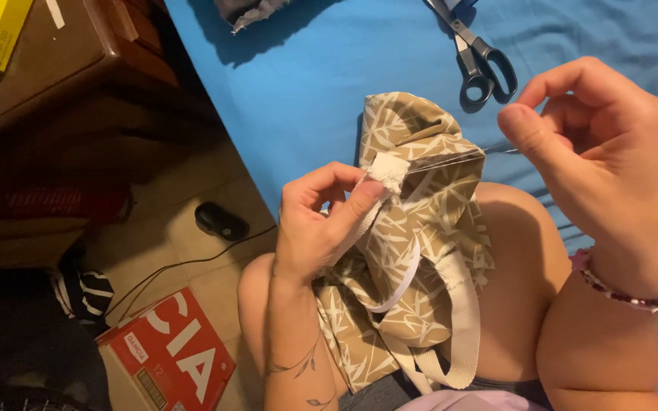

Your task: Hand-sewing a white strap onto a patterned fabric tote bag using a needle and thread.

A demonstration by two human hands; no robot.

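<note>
Two hands work over a tan leaf-print bag [413, 251] resting on the person's lap. The left hand [317, 228] pinches a white strap end [387, 172] against the bag's top. The right hand [595, 152], fingers curled shut, pulls a thin thread [451, 158] taut to the right. Black scissors [481, 65] lie far on the blue sheet [306, 76]. A red box [169, 358] sits near left on the floor.
</note>
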